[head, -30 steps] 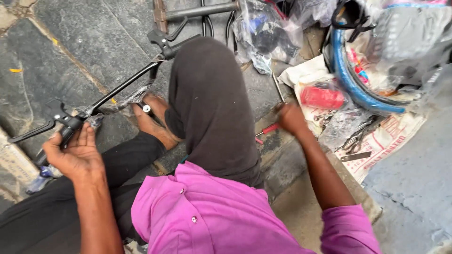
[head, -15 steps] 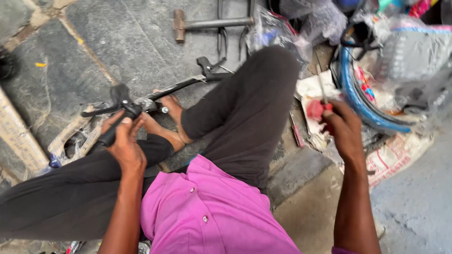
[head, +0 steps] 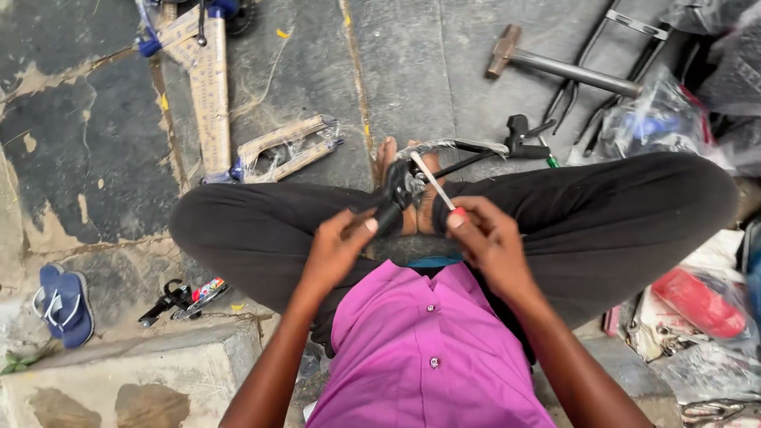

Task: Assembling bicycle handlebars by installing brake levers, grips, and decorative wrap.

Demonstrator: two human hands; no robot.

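Left hand (head: 337,250) grips black handlebar (head: 444,162) over crossed legs. Right hand (head: 487,238) pinches thin screwdriver (head: 432,181), tip poking brake lever part. Hammer (head: 555,65) lies far off on stone floor (head: 95,150)

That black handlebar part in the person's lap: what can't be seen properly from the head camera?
- Black brake lever clamp: its near side is hidden behind the left hand.
- Screwdriver: most of its red handle is covered by the right hand; where the tip meets the clamp is too small to tell.
- Handlebar: partly wrapped in plastic.
- Hammer: its handle end passes behind black metal parts.
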